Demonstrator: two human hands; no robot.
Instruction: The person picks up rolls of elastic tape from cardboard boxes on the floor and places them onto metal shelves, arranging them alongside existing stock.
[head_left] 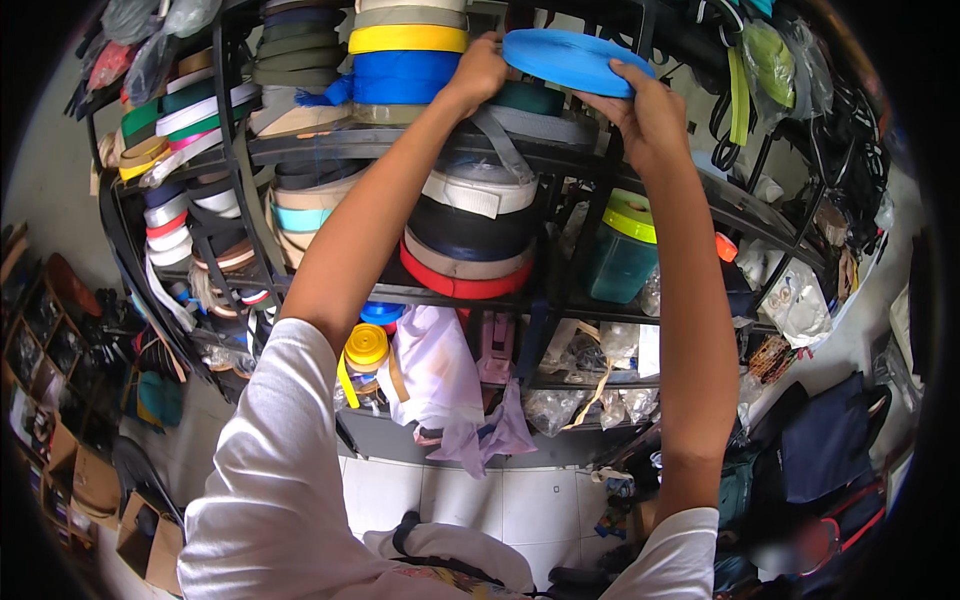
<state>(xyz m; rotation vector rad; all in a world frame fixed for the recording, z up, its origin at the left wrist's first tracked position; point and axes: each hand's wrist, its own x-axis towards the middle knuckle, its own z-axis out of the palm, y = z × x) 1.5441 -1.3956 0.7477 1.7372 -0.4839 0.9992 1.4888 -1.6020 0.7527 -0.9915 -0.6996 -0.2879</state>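
Observation:
Raised over the upper shelf is a flat roll of light blue webbing [560, 62], tilted slightly. My right hand [648, 112] grips its right side, thumb on the upper face and fingers underneath. At the roll's left edge my left hand [478, 74] is closed, its fingertips partly hidden. Just below the blue roll lie a dark green roll [528, 98] and a grey webbing roll [545, 124], whose loose end hangs over the shelf edge. Beside my left hand stands a stack with a yellow roll [408, 39] and a thick blue roll [400, 77].
The black metal shelf [375, 146] carries several more rolls, among them a red roll [466, 276] on the tier below. A teal container [617, 265] stands right of them. Plastic bags [798, 300] hang at right. Cardboard boxes [150, 545] stand at lower left.

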